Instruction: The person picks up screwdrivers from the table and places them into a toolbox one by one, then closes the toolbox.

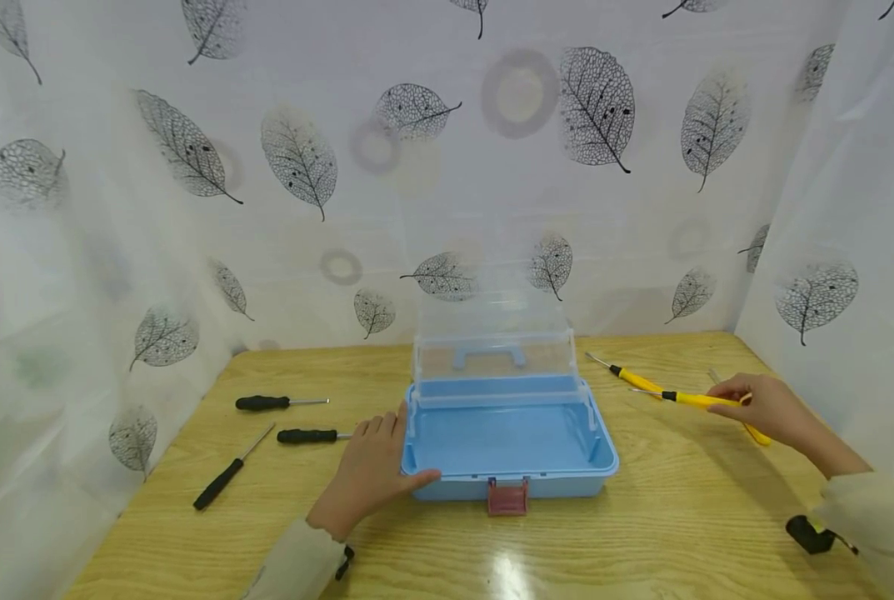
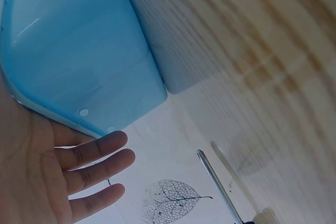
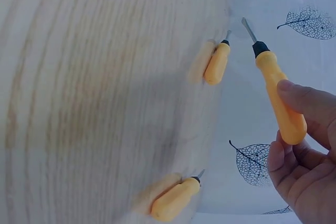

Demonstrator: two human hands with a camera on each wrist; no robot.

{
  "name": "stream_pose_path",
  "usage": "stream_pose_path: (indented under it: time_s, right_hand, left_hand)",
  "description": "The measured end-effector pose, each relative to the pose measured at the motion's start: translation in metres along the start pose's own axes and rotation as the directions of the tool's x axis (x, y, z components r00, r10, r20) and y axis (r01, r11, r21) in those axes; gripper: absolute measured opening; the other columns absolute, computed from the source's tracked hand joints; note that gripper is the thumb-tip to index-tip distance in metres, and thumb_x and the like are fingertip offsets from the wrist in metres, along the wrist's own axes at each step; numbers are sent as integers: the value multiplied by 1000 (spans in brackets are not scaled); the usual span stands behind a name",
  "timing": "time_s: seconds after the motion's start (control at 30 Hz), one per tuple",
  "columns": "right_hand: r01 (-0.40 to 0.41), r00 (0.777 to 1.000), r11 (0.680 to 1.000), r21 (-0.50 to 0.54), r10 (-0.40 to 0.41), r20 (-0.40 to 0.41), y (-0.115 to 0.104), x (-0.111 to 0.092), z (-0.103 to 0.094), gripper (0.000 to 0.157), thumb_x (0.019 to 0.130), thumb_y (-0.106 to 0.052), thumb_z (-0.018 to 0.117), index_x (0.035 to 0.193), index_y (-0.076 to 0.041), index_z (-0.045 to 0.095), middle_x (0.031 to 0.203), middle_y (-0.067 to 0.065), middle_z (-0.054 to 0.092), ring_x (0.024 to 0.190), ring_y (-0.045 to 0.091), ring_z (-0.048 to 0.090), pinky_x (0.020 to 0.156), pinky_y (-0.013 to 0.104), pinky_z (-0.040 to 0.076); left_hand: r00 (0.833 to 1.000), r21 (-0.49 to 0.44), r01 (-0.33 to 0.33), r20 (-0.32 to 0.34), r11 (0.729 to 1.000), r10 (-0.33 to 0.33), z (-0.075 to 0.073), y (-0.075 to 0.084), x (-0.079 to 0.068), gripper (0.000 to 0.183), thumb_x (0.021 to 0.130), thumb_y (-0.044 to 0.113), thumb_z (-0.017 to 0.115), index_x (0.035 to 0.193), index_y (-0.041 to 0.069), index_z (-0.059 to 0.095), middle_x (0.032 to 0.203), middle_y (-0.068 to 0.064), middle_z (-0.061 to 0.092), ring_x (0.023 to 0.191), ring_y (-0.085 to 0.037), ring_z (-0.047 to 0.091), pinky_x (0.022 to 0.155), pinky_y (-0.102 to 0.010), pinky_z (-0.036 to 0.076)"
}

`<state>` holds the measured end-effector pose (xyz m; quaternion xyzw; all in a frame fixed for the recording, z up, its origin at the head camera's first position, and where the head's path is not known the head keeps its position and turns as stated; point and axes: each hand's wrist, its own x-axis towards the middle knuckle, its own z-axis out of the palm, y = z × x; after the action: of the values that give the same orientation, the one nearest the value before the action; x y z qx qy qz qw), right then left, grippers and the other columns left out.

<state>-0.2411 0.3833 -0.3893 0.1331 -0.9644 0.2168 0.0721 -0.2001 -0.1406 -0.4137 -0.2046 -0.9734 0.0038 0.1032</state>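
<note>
My right hand (image 1: 765, 408) pinches a yellow-handled screwdriver (image 3: 278, 98) by its handle, raised over the right side of the table with its blade towards the box. Two more yellow screwdrivers lie near it, one behind (image 1: 636, 380) and one below the hand (image 1: 756, 433). A light blue toolbox (image 1: 512, 487) stands mid-table, its clear lid (image 1: 499, 358) raised and its inside bare. My left hand (image 1: 372, 462) rests against the box's left side, thumb over the front rim, fingers extended in the left wrist view.
Left of the box lie black-handled screwdrivers, one at the back (image 1: 262, 402), one beside my left hand (image 1: 307, 436) and one nearer the front (image 1: 222, 483). A leaf-print curtain (image 1: 447, 192) encloses the wooden table (image 1: 432, 558). A small black object (image 1: 808, 533) sits by my right sleeve.
</note>
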Motion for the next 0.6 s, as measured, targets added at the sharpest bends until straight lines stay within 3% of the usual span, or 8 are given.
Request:
stream_pose_path:
  time_s: [0.6]
  right_hand:
    - [30, 999, 999, -34, -31, -29, -5, 11, -15, 21, 83, -16, 71, 94, 2, 72, 85, 11, 67, 65, -8, 47, 59, 19, 47]
  left_hand:
    - [1000, -5, -4, -3, 1000, 4, 0, 0, -1, 107, 76, 77, 49, 143, -5, 33, 125, -20, 57, 113, -32, 55, 95, -46, 46]
